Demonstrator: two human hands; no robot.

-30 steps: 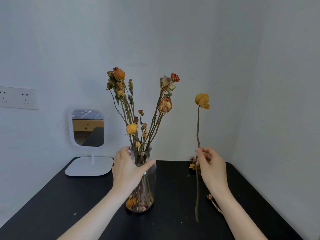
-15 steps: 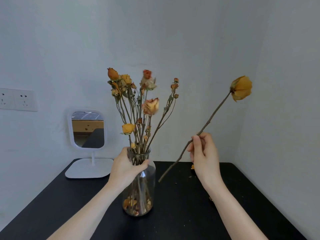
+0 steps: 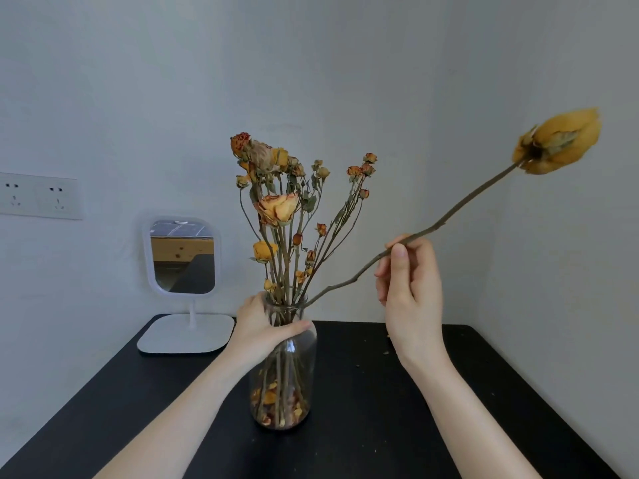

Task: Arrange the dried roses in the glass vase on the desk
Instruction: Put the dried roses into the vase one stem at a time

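Observation:
A clear glass vase (image 3: 294, 385) stands on the black desk (image 3: 380, 426) and holds a bunch of dried roses (image 3: 276, 209) with orange and yellow heads. My left hand (image 3: 259, 330) grips the vase around its neck. My right hand (image 3: 409, 288) pinches the bare stem of a single dried yellow rose (image 3: 556, 141), whose head points up to the right. The stem slants down to the left, and its lower tip reaches the vase's mouth beside the other stems.
A small white-framed mirror (image 3: 181, 257) on a flat white base stands at the desk's back left. A wall socket plate (image 3: 38, 197) is on the left wall. Dry petal crumbs (image 3: 387, 352) lie on the desk near the right wall.
My right hand lifted the single rose off the desk, tilted it to the right and brought its stem tip to the vase mouth. My left hand turned the vase, so the bunch rotated.

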